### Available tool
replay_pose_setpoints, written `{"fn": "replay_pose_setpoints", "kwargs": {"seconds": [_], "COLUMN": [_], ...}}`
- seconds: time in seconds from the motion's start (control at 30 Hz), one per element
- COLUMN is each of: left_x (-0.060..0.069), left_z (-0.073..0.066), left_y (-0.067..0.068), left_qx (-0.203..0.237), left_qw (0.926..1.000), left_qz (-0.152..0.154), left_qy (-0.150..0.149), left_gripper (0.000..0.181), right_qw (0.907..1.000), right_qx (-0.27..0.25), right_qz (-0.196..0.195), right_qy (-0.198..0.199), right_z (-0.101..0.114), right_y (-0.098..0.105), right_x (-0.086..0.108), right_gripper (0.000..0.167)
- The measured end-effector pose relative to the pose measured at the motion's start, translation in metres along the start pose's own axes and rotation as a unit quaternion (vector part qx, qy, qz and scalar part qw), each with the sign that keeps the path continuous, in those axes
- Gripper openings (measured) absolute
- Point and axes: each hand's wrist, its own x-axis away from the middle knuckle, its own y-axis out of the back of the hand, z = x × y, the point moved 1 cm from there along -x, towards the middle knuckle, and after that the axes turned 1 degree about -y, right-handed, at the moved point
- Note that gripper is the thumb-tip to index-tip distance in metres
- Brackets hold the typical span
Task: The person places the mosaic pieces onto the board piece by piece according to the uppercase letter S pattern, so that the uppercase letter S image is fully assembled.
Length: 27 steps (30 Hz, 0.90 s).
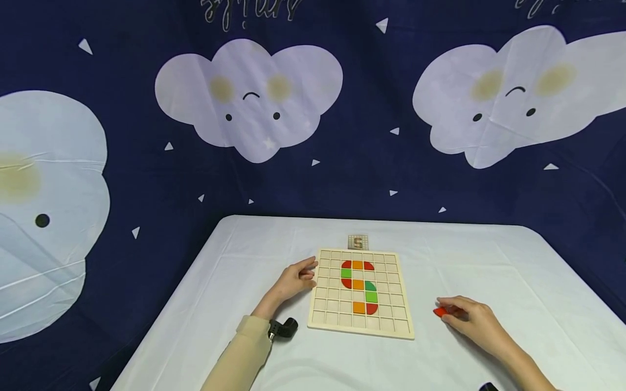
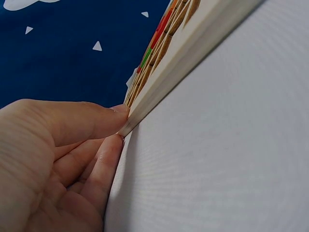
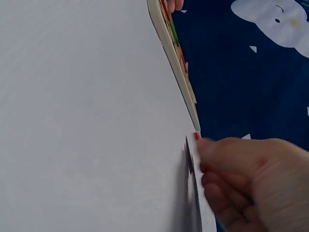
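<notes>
A pale wooden grid board point(image 1: 332, 309) lies on the white table. Red, orange and green pieces on it form an S-like shape, among them an orange square point(image 1: 359, 308) and a light green square point(image 1: 371, 297). My left hand point(image 1: 295, 279) rests at the board's left edge; in the left wrist view its thumb point(image 2: 91, 121) touches the rim and a fingertip sits against the side below. To the right of the board, apart from it, my right hand point(image 1: 471, 320) pinches a small red piece point(image 1: 440, 311) between thumb and fingers. Its exact shape is partly hidden.
Behind the board is a small card point(image 1: 358, 242) with a brown S on a grid. A black wrist device point(image 1: 285, 328) sits on the left sleeve. The white table point(image 1: 274, 239) ends at a dark blue curtain point(image 1: 371, 179) with clouds and triangles.
</notes>
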Motion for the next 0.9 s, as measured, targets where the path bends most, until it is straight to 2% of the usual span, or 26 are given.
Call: {"fn": "replay_pose_setpoints", "kwargs": {"seconds": [0.23, 0.4, 0.5, 0.73, 0.9], "left_x": [0.0, -0.001, -0.002, -0.002, -0.002], "left_z": [-0.001, -0.001, 0.0, 0.0, 0.001], "left_y": [0.0, 0.0, 0.001, 0.002, 0.001], "left_qx": [0.0, -0.005, -0.003, -0.005, -0.012], "left_qw": [1.0, 0.9999, 0.9999, 0.9999, 0.9999], "left_qz": [-0.001, -0.004, -0.004, -0.001, 0.001], "left_qy": [-0.008, -0.01, -0.01, -0.014, -0.006], "left_gripper": [0.066, 0.066, 0.066, 0.067, 0.067], "right_qw": [0.9981, 0.9972, 0.997, 0.9948, 0.9942], "right_qx": [-0.017, -0.024, -0.027, -0.046, -0.088], "right_qz": [-0.056, -0.066, -0.068, -0.084, -0.048], "right_qy": [-0.021, -0.026, -0.023, 0.034, 0.039], "right_z": [0.019, 0.038, 0.051, 0.087, 0.109], "right_y": [0.012, 0.009, -0.001, -0.036, -0.065], "right_x": [-0.021, -0.041, -0.053, -0.079, -0.085], "right_gripper": [0.035, 0.035, 0.035, 0.035, 0.033]}}
